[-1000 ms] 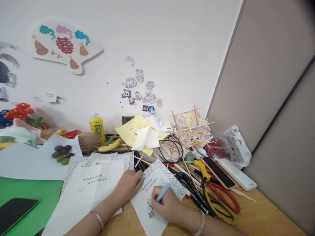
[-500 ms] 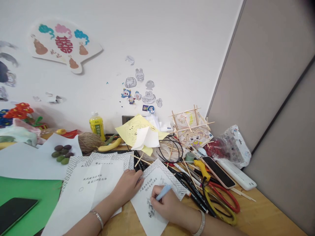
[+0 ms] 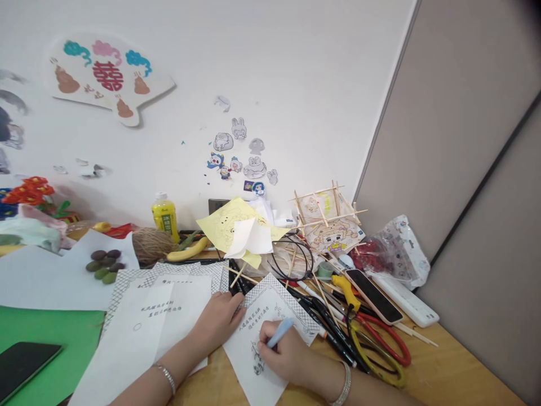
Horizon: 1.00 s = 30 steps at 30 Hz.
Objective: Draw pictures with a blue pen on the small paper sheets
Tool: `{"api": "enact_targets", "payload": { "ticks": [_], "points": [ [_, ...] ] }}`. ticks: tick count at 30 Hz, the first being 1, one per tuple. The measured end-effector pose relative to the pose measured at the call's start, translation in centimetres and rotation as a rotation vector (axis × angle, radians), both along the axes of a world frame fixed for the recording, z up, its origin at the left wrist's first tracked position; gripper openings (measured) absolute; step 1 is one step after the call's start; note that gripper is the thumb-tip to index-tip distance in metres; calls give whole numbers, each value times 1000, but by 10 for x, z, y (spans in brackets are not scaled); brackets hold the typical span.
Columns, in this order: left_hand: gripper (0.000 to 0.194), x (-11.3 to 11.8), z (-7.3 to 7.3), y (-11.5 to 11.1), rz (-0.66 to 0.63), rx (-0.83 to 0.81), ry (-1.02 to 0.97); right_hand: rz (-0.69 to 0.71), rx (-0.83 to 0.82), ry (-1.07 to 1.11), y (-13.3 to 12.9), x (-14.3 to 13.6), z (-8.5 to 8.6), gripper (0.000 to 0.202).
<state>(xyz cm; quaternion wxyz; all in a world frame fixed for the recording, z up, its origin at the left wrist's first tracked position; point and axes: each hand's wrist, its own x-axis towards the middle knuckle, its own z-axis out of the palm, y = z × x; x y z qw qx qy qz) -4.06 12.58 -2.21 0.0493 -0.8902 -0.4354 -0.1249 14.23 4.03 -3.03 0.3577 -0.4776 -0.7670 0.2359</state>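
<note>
In my right hand (image 3: 285,349) is a light blue pen (image 3: 280,331), pinched between thumb and fingers. Its tip is hidden behind the fingers, over a white sheet (image 3: 244,352) with a cross-hatched border, lines of handwriting and a dark plant-like drawing. My left hand (image 3: 222,318) lies flat, fingers stretched out, at that sheet's upper left edge and on the neighbouring papers. Under the left forearm spread further white sheets (image 3: 122,332) with writing, a small circle and the same hatched border.
Black markers (image 3: 338,341), red-and-yellow-handled scissors (image 3: 382,366), a phone (image 3: 374,296) and a white power bank (image 3: 408,301) crowd the right side. Behind stand a yellow bottle (image 3: 165,217) and a stick frame (image 3: 329,220). Far left, a dark tablet-like device (image 3: 27,363) rests on green paper (image 3: 71,327).
The view has shifted very slightly. Both hands keep nearly the same place and pose, the pen still in the right one.
</note>
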Motion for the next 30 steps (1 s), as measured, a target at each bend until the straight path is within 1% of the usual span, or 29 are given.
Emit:
{"api": "enact_targets", "payload": {
  "ticks": [4, 10, 19, 24, 30],
  "points": [
    [19, 0, 0, 1, -10, -4, -14, -7, 18, -20, -1, -1, 1, 12],
    [20, 1, 2, -1, -16, -5, -29, 6, -25, -74, -2, -1, 4, 11],
    [20, 1, 3, -2, -10, 1, -12, 8, -45, -52, -4, -2, 10, 13],
    [17, 1, 5, -3, 2, -10, 1, 8, -36, -36, -3, -1, 8, 12],
    [18, 0, 1, -1, -9, 1, -21, 20, -48, -34, -2, -1, 4, 13]
  ]
}}
